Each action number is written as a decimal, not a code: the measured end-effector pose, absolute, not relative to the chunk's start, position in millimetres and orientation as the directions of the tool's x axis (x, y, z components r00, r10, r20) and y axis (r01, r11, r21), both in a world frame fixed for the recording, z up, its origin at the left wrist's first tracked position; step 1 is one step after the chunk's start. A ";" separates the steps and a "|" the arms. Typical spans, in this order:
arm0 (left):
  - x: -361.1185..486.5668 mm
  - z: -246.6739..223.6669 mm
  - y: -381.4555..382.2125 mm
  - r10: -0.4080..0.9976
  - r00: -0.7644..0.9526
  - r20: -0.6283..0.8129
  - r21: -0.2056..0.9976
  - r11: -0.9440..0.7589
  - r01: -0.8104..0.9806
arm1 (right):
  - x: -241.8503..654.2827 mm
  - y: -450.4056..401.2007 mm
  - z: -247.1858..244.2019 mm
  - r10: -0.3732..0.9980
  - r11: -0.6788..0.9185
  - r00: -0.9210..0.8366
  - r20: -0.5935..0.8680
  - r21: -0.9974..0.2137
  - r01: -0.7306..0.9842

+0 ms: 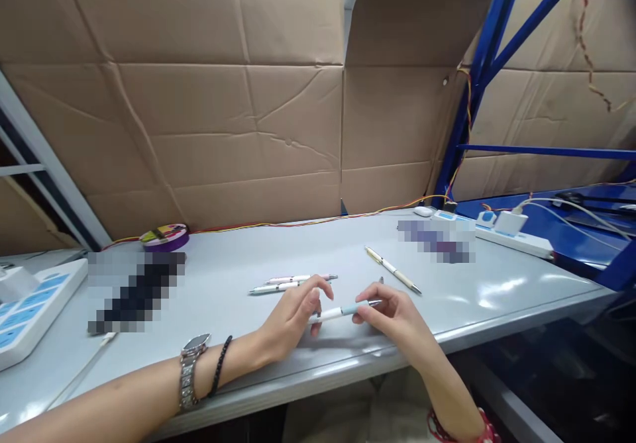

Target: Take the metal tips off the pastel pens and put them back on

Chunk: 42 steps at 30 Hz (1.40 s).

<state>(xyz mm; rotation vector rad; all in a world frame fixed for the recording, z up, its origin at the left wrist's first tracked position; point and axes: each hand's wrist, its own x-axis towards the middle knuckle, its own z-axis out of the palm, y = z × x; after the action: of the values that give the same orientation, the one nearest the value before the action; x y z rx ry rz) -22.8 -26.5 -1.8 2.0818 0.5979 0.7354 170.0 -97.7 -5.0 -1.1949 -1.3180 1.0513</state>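
A white and light-blue pen (pixel 334 314) lies level between my two hands, just above the table's front part. My right hand (pixel 397 314) pinches its light-blue grip near the metal tip, which points right. Around its white rear end my left hand (pixel 293 314) is closed, the index finger raised and bent over it. Behind the left hand lie a white and pale-green pen (pixel 271 289) and a white and pinkish pen (pixel 288 279), partly covered by the fingers. A beige-gold pen (pixel 392 269) rests farther back, beyond my right hand. A small metal tip shows just above the right fingers.
The grey table (pixel 223 324) has a rounded front edge. A purple tape roll (pixel 166 238) and a power strip (pixel 42 304) are on the left. Another power strip (pixel 517 238) with plugs sits back right. Cardboard (pixel 223 132) walls the back; a blue frame (pixel 472 98) stands right.
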 end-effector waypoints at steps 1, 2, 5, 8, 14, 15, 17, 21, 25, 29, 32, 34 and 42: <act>-22.7 -0.9 -26.8 0.628 0.724 0.286 0.822 -0.549 0.153 | 170.5 -97.5 -5.4 0.992 0.125 0.020 0.128 -0.987 0.097; -22.6 -0.2 -27.0 0.627 0.726 0.281 0.822 -0.548 0.156 | 170.8 -97.4 -5.8 0.991 0.127 0.017 0.130 -0.987 0.098; -22.0 -0.5 -26.5 0.664 0.695 0.275 0.832 -0.526 0.174 | 171.1 -97.3 -7.0 0.989 0.147 -0.012 0.146 -0.984 0.098; -21.2 -2.8 -24.6 0.691 0.672 0.267 0.835 -0.514 0.195 | 170.4 -97.5 -7.3 0.986 0.165 -0.030 0.163 -0.981 0.103; -21.5 -1.1 -23.7 0.627 0.740 0.242 0.784 -0.576 0.232 | 165.8 -95.8 -11.1 0.975 0.210 0.055 0.216 -0.972 0.102; -22.3 -0.1 -23.0 0.613 0.752 0.245 0.745 -0.615 0.259 | 166.4 -94.4 -13.2 0.959 0.241 0.129 0.253 -0.966 0.095; -24.7 1.7 -19.4 0.587 0.760 0.278 0.620 -0.714 0.325 | 172.0 -90.8 -17.5 0.886 0.320 0.323 0.332 -0.943 0.090; -31.9 3.4 -3.0 0.491 0.779 0.390 0.284 -0.869 0.405 | 203.2 -84.0 -20.9 0.636 0.378 0.624 0.454 -0.888 0.261; -38.4 3.5 15.6 0.518 0.771 0.371 0.053 -0.840 0.539 | 243.5 -79.0 -23.3 0.531 0.064 0.634 0.561 -0.774 0.631; -41.8 3.6 25.0 0.589 0.772 0.240 0.005 -0.796 0.606 | 261.7 -74.3 -31.7 0.708 -0.114 0.500 0.499 -0.618 0.778; -41.6 3.1 25.2 0.581 0.782 0.224 0.035 -0.807 0.590 | 259.6 -73.2 -33.8 0.735 -0.105 0.452 0.506 -0.573 0.813; -40.4 2.2 23.5 0.568 0.791 0.228 0.056 -0.819 0.572 | 253.7 -74.3 -31.3 0.719 -0.089 0.431 0.545 -0.543 0.835; -39.1 0.5 19.6 0.541 0.795 0.275 0.116 -0.839 0.531 | 216.0 -76.9 -22.3 0.820 0.172 0.096 0.564 -0.404 0.898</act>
<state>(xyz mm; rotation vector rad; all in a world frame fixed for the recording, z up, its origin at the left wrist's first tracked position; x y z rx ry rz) -39.1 19.6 0.5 2.9444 0.8802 0.4672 216.0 -76.9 -22.3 -1.6451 -1.7194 -0.1351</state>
